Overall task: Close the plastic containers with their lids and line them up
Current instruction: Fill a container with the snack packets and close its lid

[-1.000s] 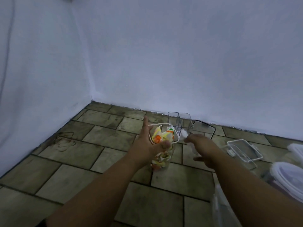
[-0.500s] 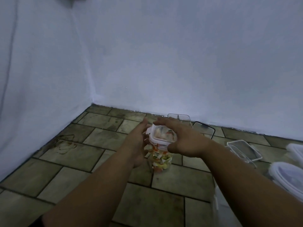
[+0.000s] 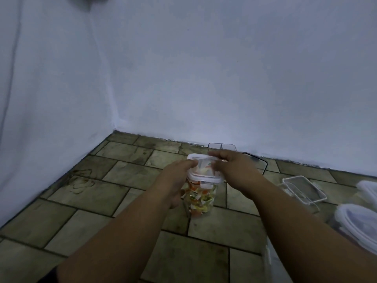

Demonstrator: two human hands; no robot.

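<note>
A tall clear container [image 3: 201, 201] filled with colourful paper scraps stands on the tiled floor in the middle of the view. A clear square lid [image 3: 204, 170] sits on its top. My left hand [image 3: 173, 180] grips the container's left side, thumb on the lid's near-left edge. My right hand [image 3: 232, 168] rests on the lid's right side with its fingers over the far edge. Behind my right hand an empty clear container [image 3: 222, 147] stands by the wall, mostly hidden.
A dark-rimmed lid [image 3: 259, 160] lies behind my right hand. To the right a clear lid [image 3: 304, 190] with clips lies on the floor. More white-rimmed containers [image 3: 359, 223] sit at the right edge. Walls meet in a corner at the back left.
My right hand brought the lid from the right and set it on the filled container. It now presses on the lid's right side while my left hand shifted up to the rim.
</note>
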